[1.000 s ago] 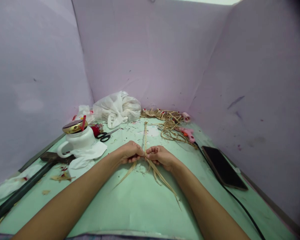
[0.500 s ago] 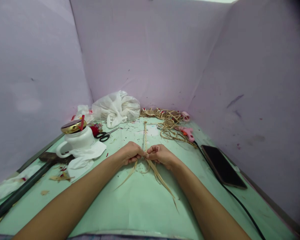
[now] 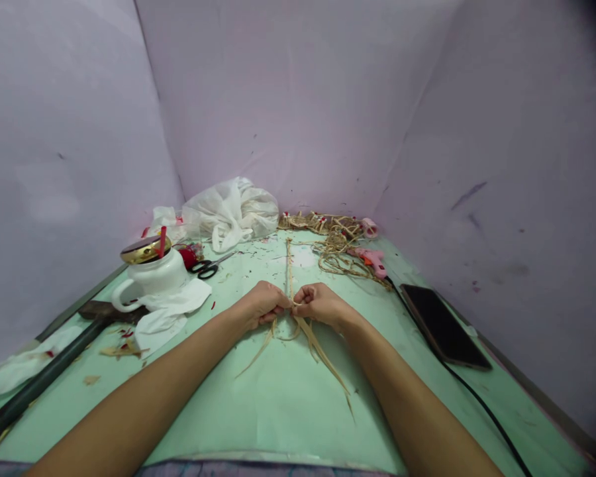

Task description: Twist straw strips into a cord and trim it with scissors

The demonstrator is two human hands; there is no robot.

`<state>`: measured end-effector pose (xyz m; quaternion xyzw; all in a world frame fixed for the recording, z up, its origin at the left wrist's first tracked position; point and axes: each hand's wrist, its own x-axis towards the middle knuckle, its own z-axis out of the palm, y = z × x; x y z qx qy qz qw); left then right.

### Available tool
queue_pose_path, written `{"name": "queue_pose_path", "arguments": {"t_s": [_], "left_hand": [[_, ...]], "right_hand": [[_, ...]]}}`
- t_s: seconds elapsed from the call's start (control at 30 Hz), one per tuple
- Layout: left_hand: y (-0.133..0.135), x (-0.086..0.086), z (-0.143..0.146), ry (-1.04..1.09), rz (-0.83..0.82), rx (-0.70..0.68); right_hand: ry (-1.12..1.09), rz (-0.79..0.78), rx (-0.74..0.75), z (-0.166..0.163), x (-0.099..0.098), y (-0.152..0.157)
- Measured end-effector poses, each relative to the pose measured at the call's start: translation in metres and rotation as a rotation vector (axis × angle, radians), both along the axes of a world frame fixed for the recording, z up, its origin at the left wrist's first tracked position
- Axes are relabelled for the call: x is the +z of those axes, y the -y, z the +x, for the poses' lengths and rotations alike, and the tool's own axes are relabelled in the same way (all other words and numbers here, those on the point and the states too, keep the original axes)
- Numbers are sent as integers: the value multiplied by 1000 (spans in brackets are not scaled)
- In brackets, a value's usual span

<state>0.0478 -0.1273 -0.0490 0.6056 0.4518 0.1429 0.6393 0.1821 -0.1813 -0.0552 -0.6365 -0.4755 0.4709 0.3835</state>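
Pale lilac walls (image 3: 298,99) enclose a green tabletop (image 3: 273,411) on three sides. At its left edge lies a dark-handled hammer (image 3: 49,379), its head just beside a white mug (image 3: 161,275); a gold lid sits tilted on the mug's mouth. A bulging white plastic bag (image 3: 241,212) rests against the back wall. On the right, a black phone (image 3: 444,324) lies flat, partly over a black cord. A pile of tan twine (image 3: 340,245) spreads at the back right. Near the middle, the left hand (image 3: 265,305) and right hand (image 3: 322,306) nearly meet, each grip closed in a pinch on a thin straw-coloured braid (image 3: 289,262). The braid runs straight away from the fingers along the tabletop, while its loose strips fan towards the near edge. A pink glue gun (image 3: 375,262) lies beside the twine, and black-handled scissors (image 3: 209,268) lie near the mug.
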Motion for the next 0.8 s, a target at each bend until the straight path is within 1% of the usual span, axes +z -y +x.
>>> {"name": "queue_pose_path", "arguments": {"t_s": [0.13, 0.27, 0.33, 0.43, 0.5, 0.6, 0.7, 0.8], "left_hand": [[1, 0, 1, 15, 14, -1], [3, 2, 3, 12, 48, 31], [5, 3, 4, 2, 63, 48], [8, 6, 5, -18, 73, 70], [9, 6, 6, -31, 74, 89], [7, 6, 6, -49, 57, 117], [3, 3, 3, -61, 31, 123], [1, 1, 1, -41, 30, 99]], "right_hand": [[22, -7, 15, -1, 1, 1], [41, -7, 28, 2, 3, 2], [96, 14, 29, 5, 4, 4], [256, 45, -5, 7, 4, 5], [320, 50, -23, 5, 4, 6], [354, 85, -18, -6, 5, 9], [425, 107, 21, -17, 7, 12], [497, 155, 63, -22, 8, 15]]}}
